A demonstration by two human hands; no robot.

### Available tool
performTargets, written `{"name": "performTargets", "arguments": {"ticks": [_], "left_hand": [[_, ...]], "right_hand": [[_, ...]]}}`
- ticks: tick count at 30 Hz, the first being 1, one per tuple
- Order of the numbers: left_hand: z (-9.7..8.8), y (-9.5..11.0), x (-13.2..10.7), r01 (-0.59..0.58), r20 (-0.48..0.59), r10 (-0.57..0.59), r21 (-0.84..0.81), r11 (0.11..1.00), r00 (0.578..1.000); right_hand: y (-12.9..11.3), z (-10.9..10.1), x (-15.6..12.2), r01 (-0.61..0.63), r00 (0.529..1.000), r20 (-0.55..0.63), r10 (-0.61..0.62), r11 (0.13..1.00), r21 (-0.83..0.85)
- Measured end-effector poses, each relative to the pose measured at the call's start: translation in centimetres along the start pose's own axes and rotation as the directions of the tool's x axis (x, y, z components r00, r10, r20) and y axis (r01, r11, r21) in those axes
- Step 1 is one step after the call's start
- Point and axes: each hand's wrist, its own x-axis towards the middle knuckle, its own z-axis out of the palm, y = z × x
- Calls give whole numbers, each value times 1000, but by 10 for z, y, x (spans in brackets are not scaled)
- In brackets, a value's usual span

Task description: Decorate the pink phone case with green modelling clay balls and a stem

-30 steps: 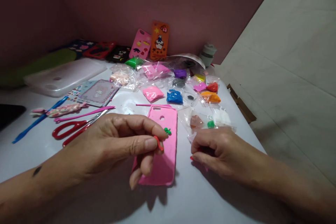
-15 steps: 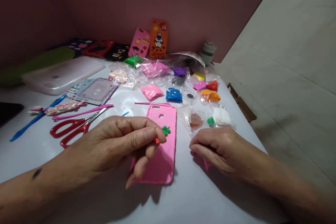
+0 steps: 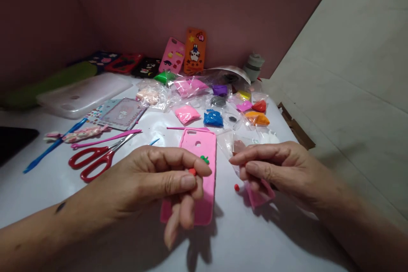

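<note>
Between the thumb and fingers of my left hand (image 3: 168, 182) is a small piece of red clay (image 3: 192, 171). Behind and below that hand lies a pink phone case (image 3: 194, 195) with a green clay clover (image 3: 204, 160) on it, partly covered by my fingers. My right hand (image 3: 270, 165) hovers at the right with its thumb and index finger together; anything between them is hidden. Under it on the white table are a small red clay ball (image 3: 236, 187) and a pink piece, perhaps a packet (image 3: 259, 195), partly hidden by the fingers.
Red-handled scissors (image 3: 95, 157), a pink modelling tool (image 3: 105, 139) and a blue tool (image 3: 54, 146) lie left. Several clay packets, among them a blue one (image 3: 213, 117), spread behind the case. Decorated cases, one orange (image 3: 195, 51), lean on the wall. The table edge is right.
My right hand has lifted and opened up a little from the table, uncovering the red ball and more of the pink piece. My left hand has shifted slightly right, red clay still held.
</note>
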Motion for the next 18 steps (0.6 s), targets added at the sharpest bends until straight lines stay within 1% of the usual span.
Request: {"name": "performTargets", "arguments": {"ticks": [2,4,6,8,10,11,13,16,18], "left_hand": [[2,-1,-2,9,7,-9,-46,999,1000],[5,0,-2,14,30,-12,-92,996,999],[6,3,-2,15,66,-6,-131,991,998],[7,5,-2,20,112,-4,-143,990,994],[7,7,-1,9,104,7,-153,988,995],[7,7,-1,-2,80,15,-160,987,997],[8,7,-1,-36,32,42,-169,985,999],[8,6,-1,-61,66,73,-173,983,995],[8,5,-2,-66,103,86,-179,982,991]], "right_hand": [[0,2,0,-30,998,58,24,995,92],[-2,4,-2,-22,997,73,12,990,137],[-7,5,-4,16,999,43,-22,990,138],[-14,5,-7,75,997,-9,-75,992,99],[-21,5,-9,125,992,-37,-122,990,65],[-24,5,-10,138,990,-35,-136,988,62],[-30,7,-10,140,990,6,-141,986,92],[-33,16,-7,129,986,83,-146,975,181],[-30,22,-3,129,981,111,-158,963,236]]}}
